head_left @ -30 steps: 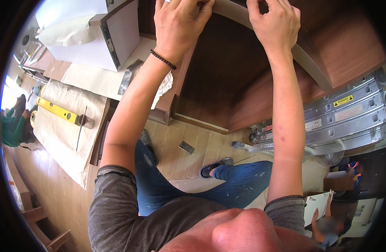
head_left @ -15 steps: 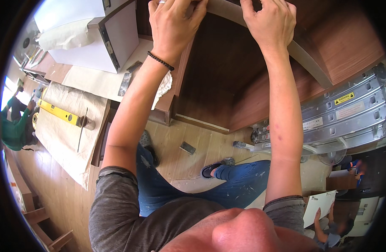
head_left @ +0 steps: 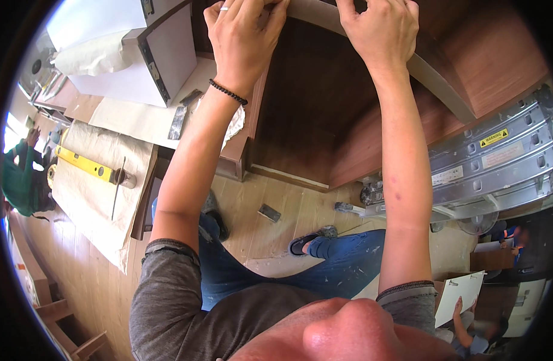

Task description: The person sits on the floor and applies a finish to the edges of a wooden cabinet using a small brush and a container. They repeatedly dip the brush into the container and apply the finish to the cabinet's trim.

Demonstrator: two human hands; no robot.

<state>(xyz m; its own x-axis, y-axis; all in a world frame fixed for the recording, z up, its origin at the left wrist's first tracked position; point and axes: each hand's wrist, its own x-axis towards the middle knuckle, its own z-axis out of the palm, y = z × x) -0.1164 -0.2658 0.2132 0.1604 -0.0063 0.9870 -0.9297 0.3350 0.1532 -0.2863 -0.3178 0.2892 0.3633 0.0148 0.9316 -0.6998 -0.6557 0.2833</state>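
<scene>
1. Reaching up to the top of the view, both hands meet a long grey-brown shelf edge, which spans the gap between them and slants away below the right hand.
2. Curled, with thumb and fingers bent toward that edge, the left hand wears a dark beaded bracelet at its wrist; its fingertips leave the view, so how firmly it pinches cannot be told.
3. Bent in much the same way, the right hand has its fingertips out of view too; its grip cannot be told either.
4. Below and between the hands opens a dark brown cabinet.
5. Left of the left hand, a white-sided box with a metal slide stands on a tabletop partly covered in pale paper.
6. Farther left and lower, a creased brown sheet carries a yellow spirit level and a round container.
7. Well below the hands, a small dark block lies on the wood-plank floor.
8. Beneath the right hand, to its right, is a silver ladder.
9. Far left of the hands is a person in green; far below the right hand, another person's hand touches a white panel.
</scene>
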